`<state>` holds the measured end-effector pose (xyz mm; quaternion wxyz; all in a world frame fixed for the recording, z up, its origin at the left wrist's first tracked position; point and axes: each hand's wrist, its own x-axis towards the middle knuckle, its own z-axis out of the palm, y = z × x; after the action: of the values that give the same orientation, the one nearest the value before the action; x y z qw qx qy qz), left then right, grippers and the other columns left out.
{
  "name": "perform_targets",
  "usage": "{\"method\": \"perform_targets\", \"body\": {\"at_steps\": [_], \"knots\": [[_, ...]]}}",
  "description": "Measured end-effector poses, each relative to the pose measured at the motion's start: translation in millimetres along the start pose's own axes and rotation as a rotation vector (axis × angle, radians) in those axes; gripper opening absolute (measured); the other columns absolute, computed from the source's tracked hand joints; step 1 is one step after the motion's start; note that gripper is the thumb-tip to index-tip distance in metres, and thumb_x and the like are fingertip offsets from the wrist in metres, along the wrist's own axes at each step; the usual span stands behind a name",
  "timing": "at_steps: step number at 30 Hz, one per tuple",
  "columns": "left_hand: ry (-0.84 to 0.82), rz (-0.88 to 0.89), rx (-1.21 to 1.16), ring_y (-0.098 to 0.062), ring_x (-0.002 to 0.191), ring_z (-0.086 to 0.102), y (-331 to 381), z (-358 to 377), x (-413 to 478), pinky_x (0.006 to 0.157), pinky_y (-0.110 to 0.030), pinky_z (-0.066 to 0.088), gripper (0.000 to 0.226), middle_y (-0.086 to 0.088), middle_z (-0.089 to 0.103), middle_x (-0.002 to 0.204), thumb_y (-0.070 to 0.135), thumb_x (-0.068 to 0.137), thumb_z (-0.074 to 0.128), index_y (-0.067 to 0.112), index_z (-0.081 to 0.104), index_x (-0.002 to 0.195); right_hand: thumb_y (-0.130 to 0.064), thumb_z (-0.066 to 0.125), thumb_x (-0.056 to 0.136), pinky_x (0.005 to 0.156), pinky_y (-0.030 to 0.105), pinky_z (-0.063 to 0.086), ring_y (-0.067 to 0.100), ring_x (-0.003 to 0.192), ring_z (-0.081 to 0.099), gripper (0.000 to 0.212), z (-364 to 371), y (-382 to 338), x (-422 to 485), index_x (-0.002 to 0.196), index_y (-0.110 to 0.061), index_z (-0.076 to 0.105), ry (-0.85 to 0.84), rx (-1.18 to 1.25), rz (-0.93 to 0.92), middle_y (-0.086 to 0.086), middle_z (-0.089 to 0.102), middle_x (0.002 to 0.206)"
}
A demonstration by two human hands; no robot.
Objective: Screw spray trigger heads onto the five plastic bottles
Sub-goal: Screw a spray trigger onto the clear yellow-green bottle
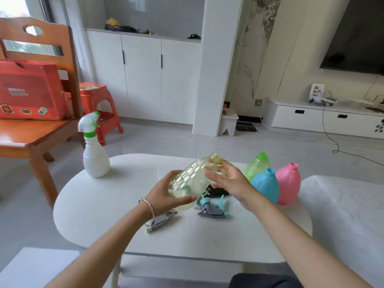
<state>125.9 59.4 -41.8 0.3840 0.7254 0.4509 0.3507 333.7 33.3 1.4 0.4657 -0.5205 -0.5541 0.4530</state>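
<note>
A clear yellowish bottle (192,179) with an open threaded neck is tilted above the white table (99,204). My left hand (166,194) grips its base. My right hand (226,179) touches its shoulder near the neck, fingers spread. A white bottle (96,157) with a white-and-green trigger head (88,122) screwed on stands at the table's far left. Green (257,165), blue (266,185) and pink (288,182) bottles without heads stand at the right. Loose trigger heads lie on the table: a blue-grey one (212,208), a grey one (161,221), and a dark one (218,191) partly hidden.
A wooden chair (35,138) with a red box (31,90) stands left of the table, a red stool (97,109) behind it. A white cushion (342,215) borders the table on the right. White cabinets and a TV unit line the far wall.
</note>
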Motion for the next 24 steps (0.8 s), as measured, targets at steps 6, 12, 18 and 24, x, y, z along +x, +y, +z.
{"method": "perform_targets", "body": {"at_steps": [6, 12, 18, 24], "knots": [[0.181, -0.093, -0.062, -0.006, 0.095, 0.063, -43, -69, -17, 0.073, -0.016, 0.048, 0.065, 0.021, 0.060, 0.106, 0.052, 0.053, 0.083, 0.046, 0.048, 0.109, -0.025, 0.073, 0.079, 0.089, 0.023, 0.051, 0.009, 0.105, 0.063, 0.037, 48, 25, 16, 0.112, -0.029, 0.058, -0.135, -0.134, 0.021, -0.004, 0.063, 0.118], [0.236, -0.177, -0.061, -0.004, 0.097, 0.060, -70, -100, -24, 0.065, -0.015, 0.045, 0.081, 0.024, 0.055, 0.106, 0.063, 0.045, 0.074, 0.038, 0.045, 0.116, -0.038, 0.078, 0.071, 0.104, 0.017, 0.031, -0.003, 0.124, 0.042, 0.055, 76, 63, 23, 0.122, -0.038, 0.056, -0.398, -0.532, 0.013, -0.018, 0.046, 0.134], [0.245, -0.190, -0.060, -0.001, 0.096, 0.060, -77, -110, -20, 0.065, -0.015, 0.046, 0.071, 0.027, 0.055, 0.106, 0.067, 0.043, 0.072, 0.050, 0.045, 0.107, -0.040, 0.077, 0.071, 0.094, 0.017, 0.033, 0.000, 0.118, 0.042, 0.059, 99, 77, 31, 0.125, -0.038, 0.054, -0.509, -0.807, -0.099, -0.018, 0.042, 0.134], [0.253, -0.163, -0.083, -0.004, 0.097, 0.062, -79, -114, -21, 0.069, -0.019, 0.049, 0.061, 0.025, 0.056, 0.111, 0.065, 0.047, 0.073, 0.058, 0.045, 0.101, -0.040, 0.074, 0.073, 0.083, 0.025, 0.041, 0.001, 0.093, 0.054, 0.019, 103, 68, 40, 0.091, -0.033, 0.072, -0.364, -0.731, -0.193, -0.013, 0.063, 0.107]]}}
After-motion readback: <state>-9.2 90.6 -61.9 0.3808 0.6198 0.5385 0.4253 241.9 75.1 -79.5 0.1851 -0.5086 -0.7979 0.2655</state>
